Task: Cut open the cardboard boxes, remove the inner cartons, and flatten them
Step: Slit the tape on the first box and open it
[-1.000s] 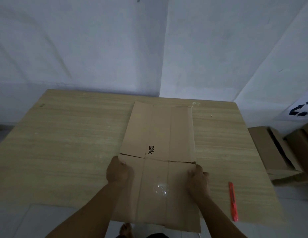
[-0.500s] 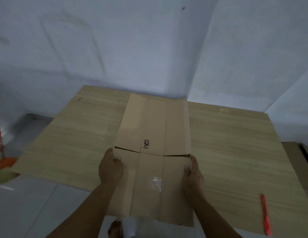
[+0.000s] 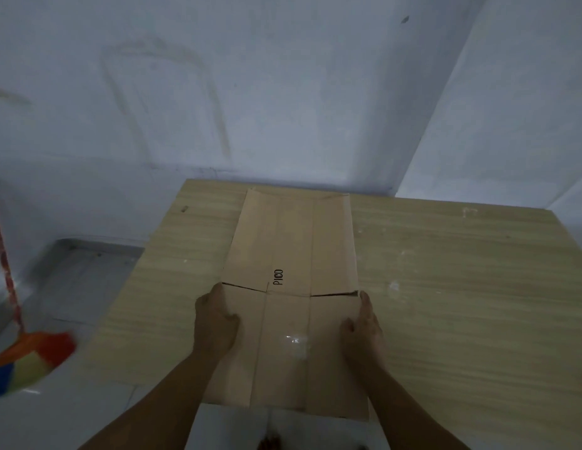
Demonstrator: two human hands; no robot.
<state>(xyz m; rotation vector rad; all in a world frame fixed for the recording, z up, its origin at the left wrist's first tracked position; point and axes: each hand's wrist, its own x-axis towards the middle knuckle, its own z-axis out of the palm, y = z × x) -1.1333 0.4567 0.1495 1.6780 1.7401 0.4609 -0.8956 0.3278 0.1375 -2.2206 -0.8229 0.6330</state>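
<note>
the pale wood-grain table (image 3: pixel 445 287) carries the flattened brown cardboard box (image 3: pixel 292 248), its long axis running straight away from me, near end overhanging the table edge. my left hand (image 3: pixel 214 323) and right hand (image 3: pixel 364 326) pinch its opposite side edges, equally near, thumbs on top.

A flattened brown cardboard box (image 3: pixel 291 287), printed "PICO", lies lengthwise between the fingers (image 3: pixel 218 300) of both hands, its flap slits level with the fingertips, near end overhanging.
</note>
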